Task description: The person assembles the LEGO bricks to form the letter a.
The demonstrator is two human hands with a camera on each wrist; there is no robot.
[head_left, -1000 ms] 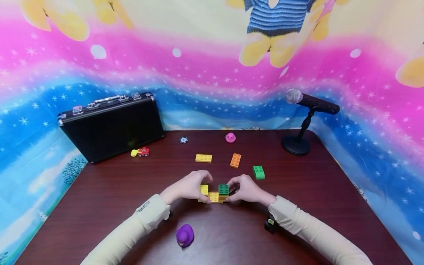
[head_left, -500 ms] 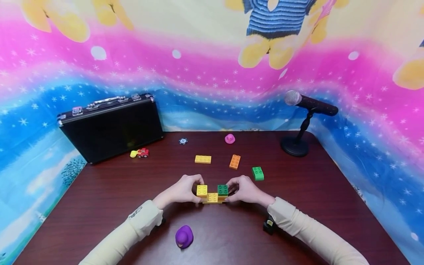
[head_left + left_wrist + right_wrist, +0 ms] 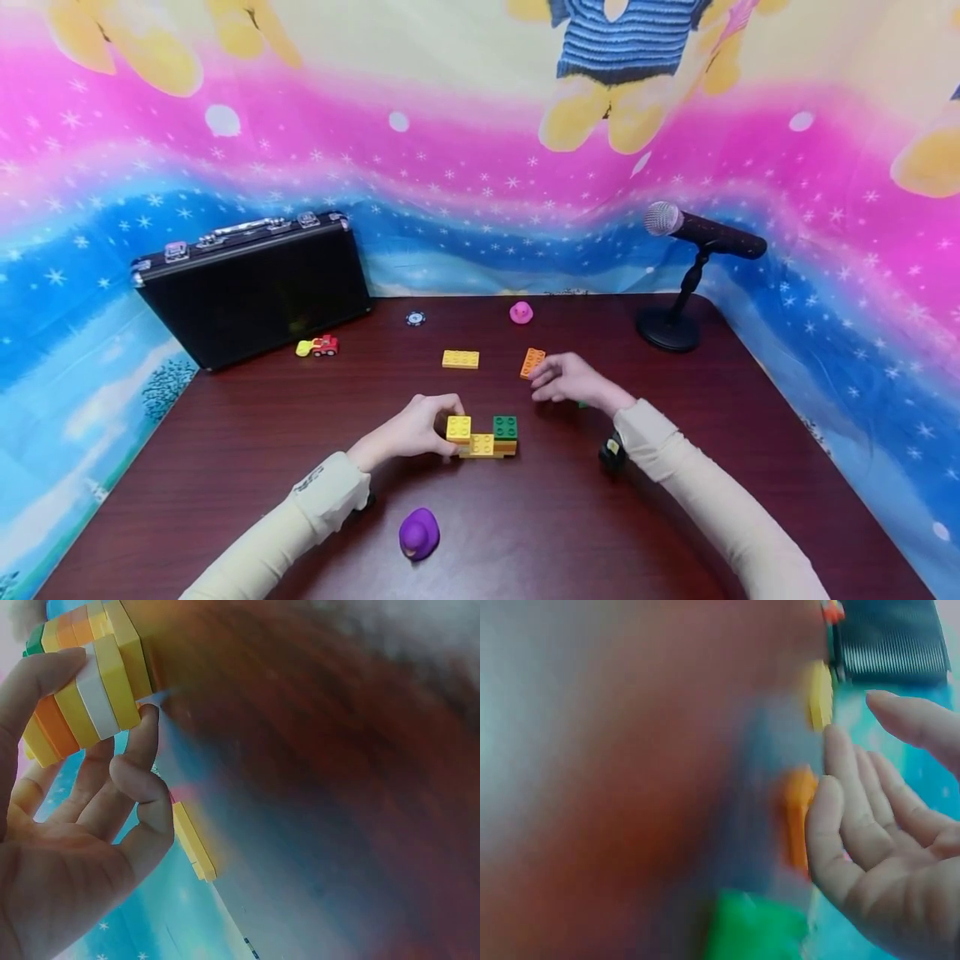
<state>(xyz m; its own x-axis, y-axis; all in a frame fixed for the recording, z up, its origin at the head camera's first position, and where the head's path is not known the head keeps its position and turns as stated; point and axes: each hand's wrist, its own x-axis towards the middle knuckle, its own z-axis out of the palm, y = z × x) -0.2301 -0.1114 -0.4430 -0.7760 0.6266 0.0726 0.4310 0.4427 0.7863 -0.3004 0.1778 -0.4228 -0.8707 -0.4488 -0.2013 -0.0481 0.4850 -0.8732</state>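
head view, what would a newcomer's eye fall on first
Probably the vivid pink-and-blue backdrop behind the table, then the black hard case standing back left and the microphone back right. Near the middle, the left hand grips a toy-brick build, with the right hand near an orange toy brick.

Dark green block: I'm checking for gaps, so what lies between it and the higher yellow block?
In the head view, a lower yellow block sits between the dark green block and the higher yellow block.
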